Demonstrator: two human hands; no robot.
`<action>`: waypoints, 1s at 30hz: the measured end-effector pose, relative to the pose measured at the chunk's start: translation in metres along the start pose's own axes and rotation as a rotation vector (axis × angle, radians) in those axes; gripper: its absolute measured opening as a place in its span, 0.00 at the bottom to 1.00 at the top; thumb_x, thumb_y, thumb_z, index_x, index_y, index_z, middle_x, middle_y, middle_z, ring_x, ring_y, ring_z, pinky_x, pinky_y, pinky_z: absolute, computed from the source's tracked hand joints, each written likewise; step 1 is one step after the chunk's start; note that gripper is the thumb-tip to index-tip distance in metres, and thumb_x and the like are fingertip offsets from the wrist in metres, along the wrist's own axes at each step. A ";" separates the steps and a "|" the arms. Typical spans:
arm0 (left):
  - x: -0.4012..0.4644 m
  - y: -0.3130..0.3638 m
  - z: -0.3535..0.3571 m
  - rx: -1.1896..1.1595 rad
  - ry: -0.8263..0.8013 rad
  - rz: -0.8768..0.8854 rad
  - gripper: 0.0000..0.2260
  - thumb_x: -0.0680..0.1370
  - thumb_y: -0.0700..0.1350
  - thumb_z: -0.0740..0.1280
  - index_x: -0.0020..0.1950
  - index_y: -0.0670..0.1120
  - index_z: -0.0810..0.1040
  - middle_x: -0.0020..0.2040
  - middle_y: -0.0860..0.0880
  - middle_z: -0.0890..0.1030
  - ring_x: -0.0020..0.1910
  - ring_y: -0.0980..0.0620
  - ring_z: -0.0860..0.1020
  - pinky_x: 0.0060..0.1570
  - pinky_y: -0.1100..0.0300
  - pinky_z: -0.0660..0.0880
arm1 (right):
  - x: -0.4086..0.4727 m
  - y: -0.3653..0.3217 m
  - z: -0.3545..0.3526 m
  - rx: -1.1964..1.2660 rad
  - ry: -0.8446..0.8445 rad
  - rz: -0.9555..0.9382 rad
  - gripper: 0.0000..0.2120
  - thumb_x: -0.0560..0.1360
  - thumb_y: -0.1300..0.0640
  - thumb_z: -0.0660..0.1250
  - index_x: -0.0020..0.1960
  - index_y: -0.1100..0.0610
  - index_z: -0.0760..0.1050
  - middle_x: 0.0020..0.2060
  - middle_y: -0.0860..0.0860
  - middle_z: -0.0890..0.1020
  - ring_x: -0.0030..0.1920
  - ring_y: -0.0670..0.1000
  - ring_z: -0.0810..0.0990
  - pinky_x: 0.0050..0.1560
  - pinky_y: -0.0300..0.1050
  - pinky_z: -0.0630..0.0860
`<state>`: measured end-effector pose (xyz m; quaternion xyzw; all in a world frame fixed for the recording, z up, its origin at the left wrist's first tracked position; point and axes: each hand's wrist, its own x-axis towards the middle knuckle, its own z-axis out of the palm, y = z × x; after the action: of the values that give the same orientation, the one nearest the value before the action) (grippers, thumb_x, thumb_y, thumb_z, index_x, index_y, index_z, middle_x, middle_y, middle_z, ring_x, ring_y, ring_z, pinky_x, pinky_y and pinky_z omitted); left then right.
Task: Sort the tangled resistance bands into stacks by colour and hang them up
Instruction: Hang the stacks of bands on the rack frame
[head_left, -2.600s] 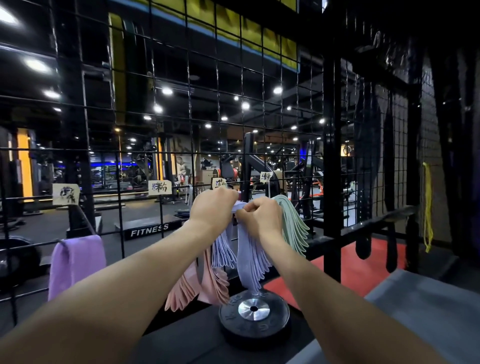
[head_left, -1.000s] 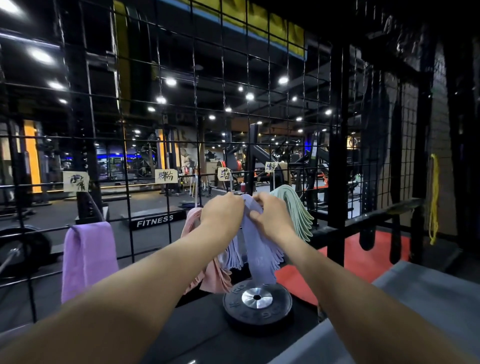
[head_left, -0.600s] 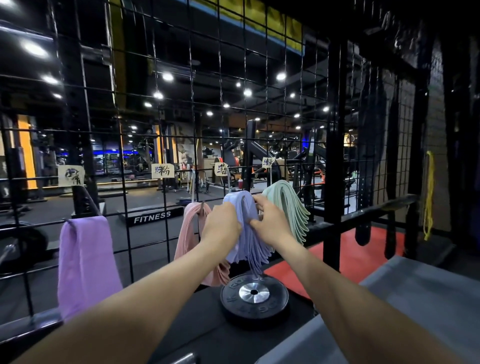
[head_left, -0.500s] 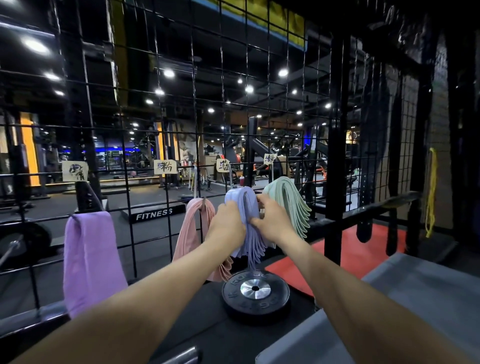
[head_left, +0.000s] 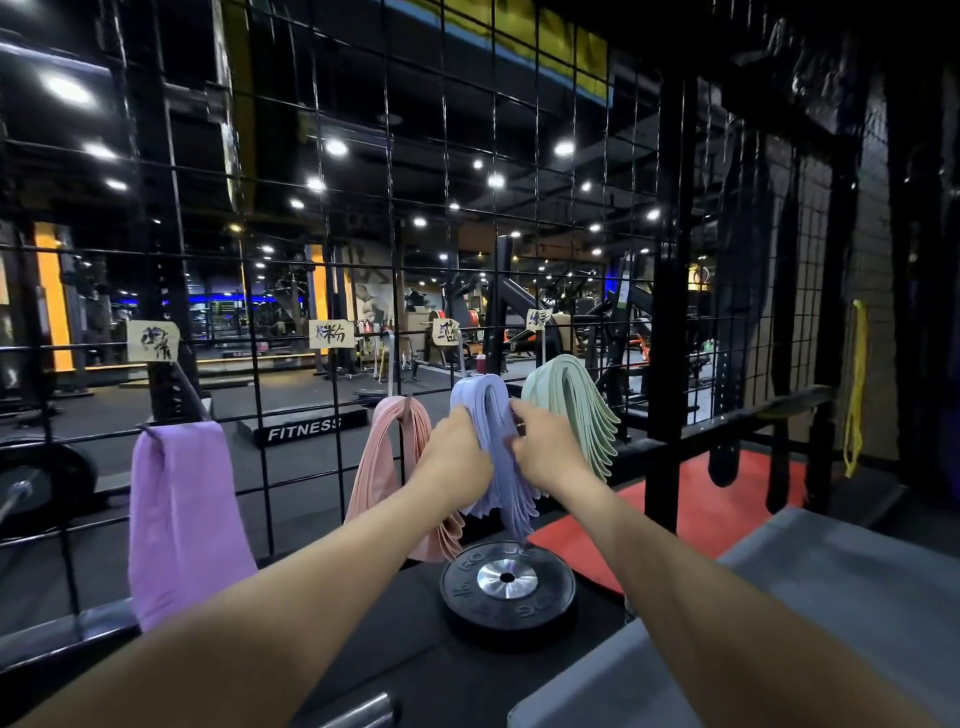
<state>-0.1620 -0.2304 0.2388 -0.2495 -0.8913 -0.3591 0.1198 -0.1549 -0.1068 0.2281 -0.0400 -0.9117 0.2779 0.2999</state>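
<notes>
Four stacks of resistance bands hang on hooks of a black wire grid (head_left: 291, 291): purple (head_left: 182, 514) at the left, pink (head_left: 387, 462), blue-lilac (head_left: 488, 415) and pale green (head_left: 571, 405) at the right. Each has a paper label above it. My left hand (head_left: 457, 452) grips the left side of the blue-lilac stack, just below the hook. My right hand (head_left: 543, 447) pinches its right side, close to the green bands. The lower ends of the blue-lilac bands hang between my wrists.
A black weight plate (head_left: 506, 587) lies on the dark bench top under the bands. A grey padded surface (head_left: 810, 613) is at the lower right. A black post (head_left: 667, 312) stands right of the green stack, and a yellow band (head_left: 854, 384) hangs farther right.
The blue-lilac stack went up onto its hook and now hangs there. Both hands slid down from its top to its sides. The view moved closer.
</notes>
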 end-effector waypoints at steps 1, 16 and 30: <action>-0.001 0.000 -0.001 0.008 0.003 -0.001 0.10 0.76 0.36 0.60 0.58 0.41 0.68 0.56 0.42 0.75 0.48 0.45 0.74 0.41 0.57 0.70 | 0.000 -0.002 -0.001 0.001 0.003 0.000 0.12 0.76 0.66 0.59 0.56 0.57 0.74 0.50 0.54 0.80 0.50 0.57 0.79 0.51 0.51 0.77; -0.041 -0.031 -0.068 0.180 0.488 0.246 0.08 0.80 0.45 0.61 0.56 0.46 0.77 0.54 0.49 0.76 0.52 0.50 0.75 0.48 0.56 0.74 | -0.023 -0.089 0.000 0.063 0.109 -0.224 0.11 0.76 0.61 0.66 0.57 0.61 0.79 0.52 0.56 0.80 0.54 0.53 0.77 0.55 0.41 0.70; -0.042 -0.062 -0.082 0.040 0.296 0.075 0.11 0.78 0.50 0.64 0.57 0.50 0.80 0.49 0.49 0.83 0.47 0.49 0.80 0.45 0.55 0.75 | -0.009 -0.114 0.022 0.094 0.192 -0.070 0.07 0.76 0.63 0.63 0.47 0.60 0.80 0.46 0.55 0.82 0.49 0.54 0.79 0.49 0.46 0.75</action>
<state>-0.1566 -0.3409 0.2453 -0.2245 -0.8610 -0.3692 0.2681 -0.1493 -0.2162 0.2691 -0.0207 -0.8656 0.3044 0.3970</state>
